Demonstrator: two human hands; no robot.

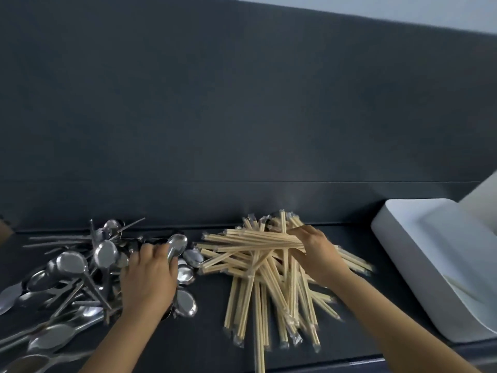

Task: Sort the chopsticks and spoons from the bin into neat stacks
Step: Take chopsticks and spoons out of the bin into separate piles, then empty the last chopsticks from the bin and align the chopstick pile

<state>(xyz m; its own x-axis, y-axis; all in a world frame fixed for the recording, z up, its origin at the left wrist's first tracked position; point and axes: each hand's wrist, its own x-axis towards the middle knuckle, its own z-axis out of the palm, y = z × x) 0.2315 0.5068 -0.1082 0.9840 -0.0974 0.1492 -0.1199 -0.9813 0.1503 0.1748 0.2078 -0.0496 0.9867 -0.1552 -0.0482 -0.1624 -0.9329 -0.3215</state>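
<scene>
While the fingers (pixel 147 251) of the left hand (pixel 148 281) curl round a spoon (pixel 177 244) atop the spoon pile (pixel 78 267), the right hand (pixel 314 254) grips a bundle of wrapped chopsticks (pixel 255 239) over the chopstick heap (pixel 269 289). Both heaps lie on the dark counter (pixel 209 340). The white bin (pixel 398 232) sits just right; its contents are unclear.

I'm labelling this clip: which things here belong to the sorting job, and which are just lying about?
Job: spoons, chopsticks, white bin, left hand, right hand.
Not part: dark counter, back wall, unclear brown object at left edge.
</scene>
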